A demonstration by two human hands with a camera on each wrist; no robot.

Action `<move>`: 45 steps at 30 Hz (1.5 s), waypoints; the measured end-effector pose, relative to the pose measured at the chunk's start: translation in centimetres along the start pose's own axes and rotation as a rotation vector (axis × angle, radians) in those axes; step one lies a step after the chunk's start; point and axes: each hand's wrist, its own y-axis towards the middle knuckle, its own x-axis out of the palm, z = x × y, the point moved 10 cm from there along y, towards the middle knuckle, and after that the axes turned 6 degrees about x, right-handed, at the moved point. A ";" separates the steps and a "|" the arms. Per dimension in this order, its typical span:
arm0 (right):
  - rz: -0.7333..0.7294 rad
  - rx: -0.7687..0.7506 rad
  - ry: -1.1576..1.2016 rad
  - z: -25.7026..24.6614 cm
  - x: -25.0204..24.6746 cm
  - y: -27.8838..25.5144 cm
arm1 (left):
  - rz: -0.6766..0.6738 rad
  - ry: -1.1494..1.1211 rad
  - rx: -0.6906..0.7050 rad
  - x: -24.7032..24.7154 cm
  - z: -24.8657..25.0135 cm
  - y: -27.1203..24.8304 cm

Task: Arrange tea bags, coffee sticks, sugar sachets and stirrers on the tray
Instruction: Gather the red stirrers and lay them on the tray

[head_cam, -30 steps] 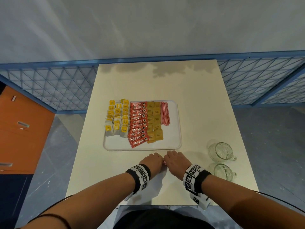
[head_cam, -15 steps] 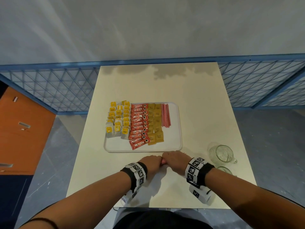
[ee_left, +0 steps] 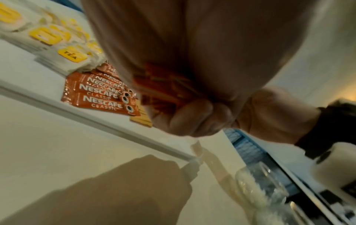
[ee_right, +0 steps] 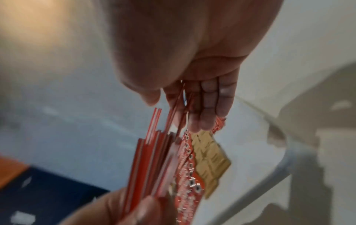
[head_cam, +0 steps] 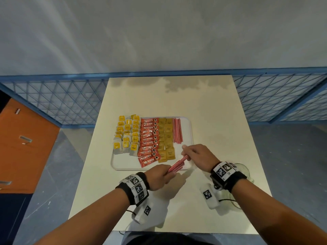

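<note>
Well, starting at my far left I see an orange cabinet (head_cam: 26, 147) below the blue wire-mesh fence (head_cam: 58, 103) that runs behind the cream rectangular surface (head_cam: 169, 96). On that surface sits the white rounded plastic tray (head_cam: 190, 135). Its left part carries white paper tea bags with yellow tags (head_cam: 126, 137) in three columns, too overlapped for me to count. Next come the red foil coffee sticks (head_cam: 148, 141), about eleven in one overlapping column, then tan paper sugar sachets (head_cam: 166, 138) in two columns, roughly fourteen. Right of those lies a row of red-and-white striped stirrers (head_cam: 177, 130), too fine to count.

My left hand (head_cam: 158, 176) hovers just before the tray's near edge, fingers curled round the near end of a second bundle of red-and-white striped stirrers (head_cam: 177, 165). The bundle slants up and to the right over the tray's near right corner. My right hand (head_cam: 199, 157) pinches its far end, thumb against fingers (ee_right: 212, 106), above the tray's bare right part. The right wrist view is blurred, so I cannot count the bundle.

Two clear glass mugs stand near the surface's right edge; my right forearm and wristband hide most of them, and only one clear glass mug (head_cam: 245, 169) shows part of its rim.
</note>
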 end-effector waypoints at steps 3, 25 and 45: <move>0.028 0.054 0.125 -0.1 0.9 0.6 | 0.033 -0.188 -0.001 -0.1 0.7 0.1; 0.135 -0.033 0.054 -2.7 3.5 -0.2 | 0.126 -0.309 -0.061 -2.3 1.4 -0.3; 0.437 -0.037 0.211 -3.2 0.0 -0.1 | 0.390 -0.729 -0.144 -5.0 -0.6 -1.8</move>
